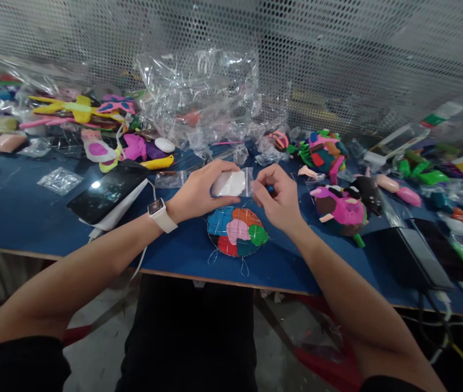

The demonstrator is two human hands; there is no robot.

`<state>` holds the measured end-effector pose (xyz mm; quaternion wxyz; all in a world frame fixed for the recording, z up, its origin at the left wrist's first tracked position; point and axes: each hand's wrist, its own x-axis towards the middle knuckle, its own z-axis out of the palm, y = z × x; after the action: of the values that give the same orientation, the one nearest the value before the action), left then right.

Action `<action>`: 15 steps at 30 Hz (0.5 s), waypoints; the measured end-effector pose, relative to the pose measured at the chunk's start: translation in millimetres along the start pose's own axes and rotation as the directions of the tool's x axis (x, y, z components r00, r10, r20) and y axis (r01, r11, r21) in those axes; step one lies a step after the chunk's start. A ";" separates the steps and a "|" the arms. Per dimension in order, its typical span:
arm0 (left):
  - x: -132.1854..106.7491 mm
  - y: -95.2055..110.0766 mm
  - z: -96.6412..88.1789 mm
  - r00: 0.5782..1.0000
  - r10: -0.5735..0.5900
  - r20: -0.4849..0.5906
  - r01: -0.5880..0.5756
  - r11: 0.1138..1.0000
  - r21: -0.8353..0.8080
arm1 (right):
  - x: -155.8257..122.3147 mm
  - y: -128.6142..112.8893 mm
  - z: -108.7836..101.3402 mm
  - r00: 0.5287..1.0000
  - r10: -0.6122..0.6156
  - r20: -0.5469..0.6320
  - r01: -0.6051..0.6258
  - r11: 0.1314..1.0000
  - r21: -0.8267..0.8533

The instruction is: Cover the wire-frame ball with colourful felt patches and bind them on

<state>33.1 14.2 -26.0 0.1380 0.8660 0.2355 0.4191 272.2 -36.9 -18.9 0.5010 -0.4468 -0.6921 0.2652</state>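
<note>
My left hand (205,188) is closed around a small clear bag of white clay (230,184), thumb below and fingers above. Beside the bag's right end, my right hand (276,193) has its fingers curled in a pinch near the clear plastic edge; whether it grips that edge is hidden. Just below both hands lies a flat oval clay piece (237,231) in blue, orange, pink, green and red patches. Thin wire crosses it and forms loops along its lower edge.
A phone (107,193) rests at left, with a yellow clay knife (158,162) behind it. Crumpled clear bags (202,92) lean on the perforated metal screen (297,43). Pink clay figure (340,209) stands at right, near a black power bank (413,256) with cables. The table's front edge is close to my lap.
</note>
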 end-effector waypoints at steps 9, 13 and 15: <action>-3.6 -32.6 8.1 0.988 -0.143 -0.058 0.150 0.979 0.142 | 36.3 54.2 -66.2 0.986 -0.016 -0.169 -0.077 0.842 -0.534; -3.3 -35.1 6.1 0.973 -0.223 -0.054 0.228 0.967 0.112 | 45.0 67.9 -106.5 0.941 0.131 -0.312 -0.332 0.535 -0.777; -1.7 -33.4 3.1 0.958 -0.280 -0.058 0.285 0.951 0.117 | 45.7 69.1 -119.0 0.908 0.231 -0.350 -0.411 0.323 -0.853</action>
<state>24.9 41.6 -43.5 0.1373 0.8216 0.3853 0.3972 402.8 25.8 -11.8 0.1654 -0.7945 -0.5755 -0.1012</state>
